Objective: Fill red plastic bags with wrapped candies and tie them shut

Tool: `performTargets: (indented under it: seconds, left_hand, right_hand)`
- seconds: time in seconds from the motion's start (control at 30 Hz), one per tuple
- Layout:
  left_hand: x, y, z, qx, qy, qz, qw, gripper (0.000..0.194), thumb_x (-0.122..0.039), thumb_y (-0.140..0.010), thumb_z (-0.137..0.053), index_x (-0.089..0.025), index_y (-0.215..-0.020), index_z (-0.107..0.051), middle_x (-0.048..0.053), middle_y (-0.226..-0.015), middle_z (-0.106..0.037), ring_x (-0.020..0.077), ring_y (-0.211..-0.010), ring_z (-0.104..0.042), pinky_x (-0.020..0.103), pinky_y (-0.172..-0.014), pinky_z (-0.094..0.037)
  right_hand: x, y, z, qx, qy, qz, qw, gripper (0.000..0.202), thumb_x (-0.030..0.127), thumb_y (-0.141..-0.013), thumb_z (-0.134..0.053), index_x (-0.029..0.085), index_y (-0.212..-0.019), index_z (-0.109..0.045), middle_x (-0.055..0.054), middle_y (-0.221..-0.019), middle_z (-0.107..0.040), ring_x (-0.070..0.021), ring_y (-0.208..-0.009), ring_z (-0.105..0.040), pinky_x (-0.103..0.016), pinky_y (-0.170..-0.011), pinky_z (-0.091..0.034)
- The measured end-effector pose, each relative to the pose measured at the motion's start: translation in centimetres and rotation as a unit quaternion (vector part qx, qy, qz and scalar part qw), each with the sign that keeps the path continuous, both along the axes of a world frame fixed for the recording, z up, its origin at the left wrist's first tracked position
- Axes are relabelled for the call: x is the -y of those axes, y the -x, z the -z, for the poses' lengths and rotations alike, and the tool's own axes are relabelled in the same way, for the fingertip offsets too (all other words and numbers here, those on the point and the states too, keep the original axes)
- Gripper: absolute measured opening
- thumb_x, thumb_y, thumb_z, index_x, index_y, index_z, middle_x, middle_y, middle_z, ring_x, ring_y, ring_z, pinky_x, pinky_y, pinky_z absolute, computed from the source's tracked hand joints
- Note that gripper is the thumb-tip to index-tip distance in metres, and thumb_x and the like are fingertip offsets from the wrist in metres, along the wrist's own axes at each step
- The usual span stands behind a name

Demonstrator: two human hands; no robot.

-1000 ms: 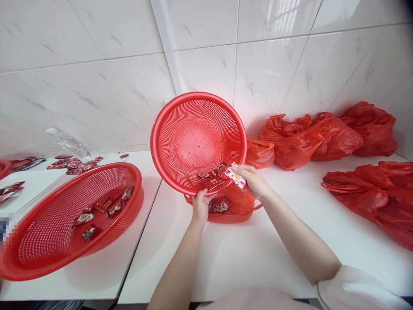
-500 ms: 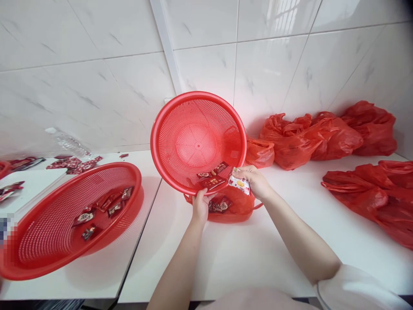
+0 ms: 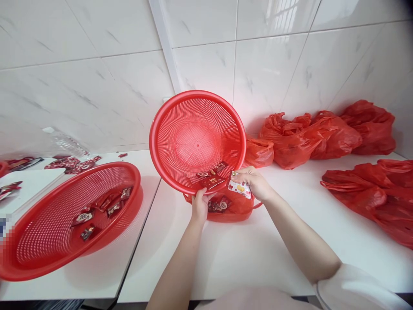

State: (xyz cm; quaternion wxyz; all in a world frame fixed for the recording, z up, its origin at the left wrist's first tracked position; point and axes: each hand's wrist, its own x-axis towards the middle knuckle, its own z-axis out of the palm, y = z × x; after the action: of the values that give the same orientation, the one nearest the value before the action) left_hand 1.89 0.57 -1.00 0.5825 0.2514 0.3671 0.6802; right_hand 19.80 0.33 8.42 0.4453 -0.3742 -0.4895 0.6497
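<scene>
A round red mesh basket is tilted toward me, with my left hand closed on its lower rim. Inside, near that rim, lie a few dark red packets. My right hand pinches a white packet with red and yellow print at the basket's lower right edge. Under the basket an opened red plastic bag sits on the white table, and dark red packets show in it. Part of the bag is hidden by the basket and my hands.
At the left a second red basket holds several packets. Behind it are a clear bottle and scattered packets. Filled red bags line the wall, and more red bags lie at the right.
The white packet has turned slightly and shows more of its printed face in my right hand. The basket and my left hand have hardly moved.
</scene>
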Motion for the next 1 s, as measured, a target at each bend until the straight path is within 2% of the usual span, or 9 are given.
performTargets:
  seconds: [0.1, 0.23, 0.33, 0.47, 0.57, 0.67, 0.8, 1.0]
  left_hand:
    - [0.01, -0.01, 0.03, 0.005, 0.007, -0.003, 1.000, 0.031, -0.022, -0.065, -0.068, -0.020, -0.096, -0.065, 0.004, -0.101, -0.069, 0.0240, -0.097, -0.063, 0.050, -0.090, -0.051]
    - [0.04, 0.03, 0.05, 0.001, 0.009, 0.003, 1.000, 0.030, -0.024, -0.066, -0.068, -0.020, -0.096, -0.065, 0.005, -0.102, -0.069, 0.0242, -0.098, -0.063, 0.050, -0.088, -0.052]
    - [0.08, 0.05, -0.01, -0.001, 0.006, 0.009, 1.000, 0.030, -0.023, -0.067, -0.067, -0.020, -0.097, -0.065, 0.005, -0.105, -0.069, 0.0247, -0.100, -0.062, 0.049, -0.087, -0.052]
    - [0.13, 0.04, -0.12, -0.003, -0.004, 0.013, 1.000, 0.032, -0.023, -0.068, -0.066, -0.020, -0.100, -0.065, 0.006, -0.106, -0.068, 0.0259, -0.102, -0.062, 0.049, -0.088, -0.052]
    - [0.14, 0.01, -0.16, 0.000, -0.009, 0.010, 1.000, 0.035, -0.024, -0.068, -0.066, -0.021, -0.103, -0.064, 0.006, -0.108, -0.068, 0.0255, -0.101, -0.062, 0.050, -0.089, -0.051]
    - [0.14, -0.01, -0.16, 0.002, -0.006, 0.012, 1.000, 0.034, -0.023, -0.067, -0.067, -0.021, -0.101, -0.065, 0.006, -0.108, -0.068, 0.0249, -0.099, -0.063, 0.050, -0.090, -0.051]
    - [0.20, 0.00, -0.15, 0.001, 0.005, 0.015, 1.000, 0.034, -0.024, -0.066, -0.067, -0.020, -0.101, -0.065, 0.006, -0.105, -0.068, 0.0266, -0.102, -0.062, 0.051, -0.091, -0.050]
    - [0.20, -0.01, -0.19, 0.000, 0.000, 0.019, 1.000, 0.038, -0.024, -0.067, -0.067, -0.019, -0.104, -0.065, 0.008, -0.108, -0.068, 0.0287, -0.106, -0.061, 0.051, -0.091, -0.050]
  right_hand:
    - [0.08, 0.14, 0.06, 0.006, -0.027, 0.008, 1.000, 0.030, 0.042, -0.071, -0.070, 0.015, -0.059, -0.063, 0.002, -0.048, -0.055, -0.0090, -0.040, -0.046, -0.022, -0.040, -0.033]
    - [0.12, 0.50, -0.07, 0.034, -0.073, 0.021, 0.997, 0.045, 0.057, -0.082, -0.060, 0.015, -0.068, -0.063, -0.001, -0.057, -0.063, -0.0100, -0.039, -0.053, -0.021, -0.037, -0.039]
    - [-0.19, 0.67, 0.00, -0.018, -0.047, 0.013, 0.999, 0.050, 0.065, -0.082, -0.055, 0.015, -0.083, -0.065, -0.005, -0.071, -0.071, -0.0107, -0.041, -0.057, -0.020, -0.035, -0.041]
    - [-0.70, 0.52, 0.26, -0.094, 0.012, -0.013, 0.995, 0.066, 0.076, -0.081, -0.041, 0.015, -0.082, -0.065, -0.006, -0.061, -0.069, -0.0086, -0.032, -0.049, -0.018, -0.028, -0.033]
    - [-0.79, 0.34, 0.33, -0.102, 0.011, -0.002, 0.995, 0.050, 0.066, -0.081, -0.053, 0.016, -0.081, -0.062, -0.004, -0.057, -0.068, -0.0091, -0.030, -0.048, -0.018, -0.026, -0.031]
    - [-0.61, 0.35, 0.23, -0.088, -0.001, 0.007, 0.996, 0.034, 0.050, -0.080, -0.065, 0.017, -0.082, -0.060, -0.003, -0.064, -0.070, -0.0096, -0.033, -0.052, -0.017, -0.027, -0.035]
    - [-0.30, 0.58, 0.20, -0.059, -0.036, 0.004, 0.998, 0.032, 0.045, -0.077, -0.072, 0.017, -0.086, -0.060, -0.002, -0.072, -0.071, -0.0093, -0.044, -0.059, -0.016, -0.035, -0.043]
    - [-0.18, 0.71, 0.67, -0.021, -0.071, 0.013, 0.997, 0.035, 0.046, -0.071, -0.077, 0.016, -0.078, -0.061, -0.001, -0.066, -0.066, -0.0100, -0.045, -0.059, -0.018, -0.038, -0.044]
